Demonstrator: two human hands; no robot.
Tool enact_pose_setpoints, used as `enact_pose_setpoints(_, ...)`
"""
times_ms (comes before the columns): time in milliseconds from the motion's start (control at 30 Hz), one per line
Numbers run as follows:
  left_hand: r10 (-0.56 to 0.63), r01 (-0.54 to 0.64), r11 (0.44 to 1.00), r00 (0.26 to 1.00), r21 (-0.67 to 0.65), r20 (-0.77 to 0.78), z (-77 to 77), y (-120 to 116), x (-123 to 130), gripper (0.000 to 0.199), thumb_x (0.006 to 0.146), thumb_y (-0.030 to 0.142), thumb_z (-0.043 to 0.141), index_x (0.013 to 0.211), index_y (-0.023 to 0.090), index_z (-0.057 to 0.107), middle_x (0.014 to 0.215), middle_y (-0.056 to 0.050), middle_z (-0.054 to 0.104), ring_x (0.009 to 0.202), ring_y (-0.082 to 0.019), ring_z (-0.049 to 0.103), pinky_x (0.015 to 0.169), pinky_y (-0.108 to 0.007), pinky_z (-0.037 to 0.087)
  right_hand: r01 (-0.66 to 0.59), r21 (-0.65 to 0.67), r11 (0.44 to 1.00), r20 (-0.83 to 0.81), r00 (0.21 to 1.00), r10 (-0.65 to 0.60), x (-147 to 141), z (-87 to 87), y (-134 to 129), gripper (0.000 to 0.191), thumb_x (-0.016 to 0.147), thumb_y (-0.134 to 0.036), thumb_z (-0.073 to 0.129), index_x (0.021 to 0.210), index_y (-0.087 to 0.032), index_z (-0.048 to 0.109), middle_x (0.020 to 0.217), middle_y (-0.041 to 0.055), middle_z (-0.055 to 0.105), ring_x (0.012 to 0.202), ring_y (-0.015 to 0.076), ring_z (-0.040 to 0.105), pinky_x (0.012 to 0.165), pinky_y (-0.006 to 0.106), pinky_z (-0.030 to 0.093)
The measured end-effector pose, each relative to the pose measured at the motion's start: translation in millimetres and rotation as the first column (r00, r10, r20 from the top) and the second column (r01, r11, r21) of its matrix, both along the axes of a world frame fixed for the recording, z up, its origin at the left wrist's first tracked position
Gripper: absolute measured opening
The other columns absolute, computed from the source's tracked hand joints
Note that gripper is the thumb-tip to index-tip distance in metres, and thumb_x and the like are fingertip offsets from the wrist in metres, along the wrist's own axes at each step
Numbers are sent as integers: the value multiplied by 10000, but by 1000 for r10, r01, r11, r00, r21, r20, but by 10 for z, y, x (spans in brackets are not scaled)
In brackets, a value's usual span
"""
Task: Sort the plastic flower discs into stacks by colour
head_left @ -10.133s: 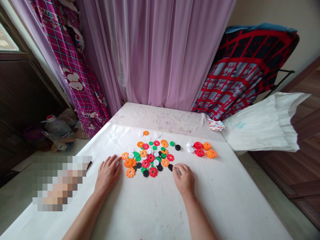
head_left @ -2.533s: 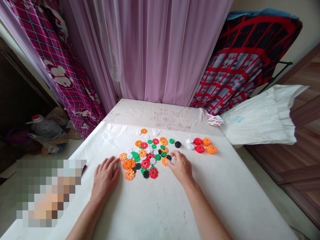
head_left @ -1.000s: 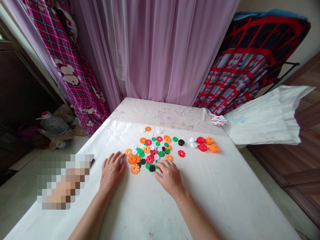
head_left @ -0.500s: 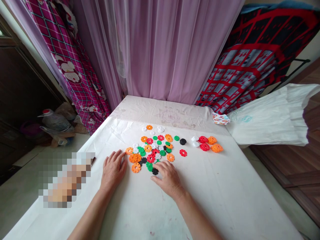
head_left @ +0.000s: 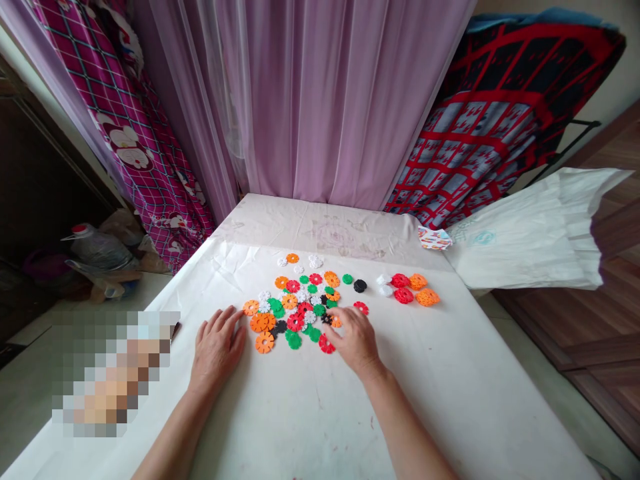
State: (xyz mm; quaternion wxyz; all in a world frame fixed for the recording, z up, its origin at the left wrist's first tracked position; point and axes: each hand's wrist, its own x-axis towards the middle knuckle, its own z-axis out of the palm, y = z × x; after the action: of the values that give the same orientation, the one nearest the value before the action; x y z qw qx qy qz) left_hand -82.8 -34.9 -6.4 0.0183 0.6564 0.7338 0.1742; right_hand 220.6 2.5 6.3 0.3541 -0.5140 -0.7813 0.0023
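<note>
Flat on the white-covered table lies my left hand, fingers stretched out, its fingertips beside an orange notched disc. It holds nothing. A black notched disc shows between the thumb and fingers of my right hand, at the right side of a loose pile of plastic interlocking discs. Just below that thumb is a red disc, and an orange disc is partly covered by the fingers. Green discs, white ones and more orange ones lie around them, some overlapping.
Right of the pile, discs stand grouped by colour: a black stack, white ones, red ones and orange ones. A white bag hangs at the table's right edge. A blurred-out patch covers the left edge.
My right hand has moved up and right with the black disc at its fingertips. A red disc now shows under the thumb. My left hand stays beside the pile; the view has shifted slightly.
</note>
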Motion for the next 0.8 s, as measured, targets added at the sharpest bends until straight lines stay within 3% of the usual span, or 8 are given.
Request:
enact_pose_setpoints(133, -1, 1, 1000, 1000, 14, -8, -27, 11, -18, 418, 964, 363, 373, 1264, 249, 641, 1409, -83, 585, 1350, -286, 466, 1123, -515, 333, 276, 43, 960, -1, 961, -277, 533, 57, 500, 163, 864, -295, 582, 938, -215, 703, 917, 65, 738, 866, 222, 607, 790, 329, 441)
enact_pose_setpoints(300, -4, 5, 999, 1000, 34, -23, -62, 22, -40, 417, 955, 359, 376, 1253, 250, 647, 1391, -85, 599, 1341, -283, 474, 1111, -498, 350, 311, -10, 950, 100, 946, -308, 829, 41, 839, 149, 844, -292, 594, 887, -219, 716, 893, 65, 738, 848, 226, 595, 773, 329, 423)
enact_pose_setpoints(600, -14, 15, 1000, 999, 27, -31, -74, 17, -54, 431, 959, 376, 361, 1259, 245, 640, 1396, -83, 594, 1347, -288, 466, 1117, -501, 340, 275, -39, 961, 109, 957, -270, 807, 20, 863, 140, 854, -274, 594, 868, -228, 726, 922, 66, 743, 866, 237, 589, 793, 348, 430)
enact_pose_setpoints(700, -13, 13, 1000, 1000, 21, -27, -79, 17, -53, 422, 955, 365, 374, 1268, 251, 634, 1402, -84, 589, 1354, -287, 458, 1124, -508, 329, 250, -15, 968, 47, 967, -249, 730, 38, 753, 182, 882, -273, 550, 861, -227, 725, 955, 66, 740, 878, 224, 605, 821, 341, 445)
enact_pose_setpoints(800, -12, 12, 1000, 1000, 14, -28, -72, 16, -50, 432, 963, 371, 360, 1277, 241, 627, 1413, -88, 580, 1359, -287, 451, 1129, -511, 320, 195, -87, 977, -9, 981, -196, 553, -9, 525, 199, 888, -268, 525, 858, -241, 719, 931, 41, 733, 854, 191, 634, 780, 299, 465)
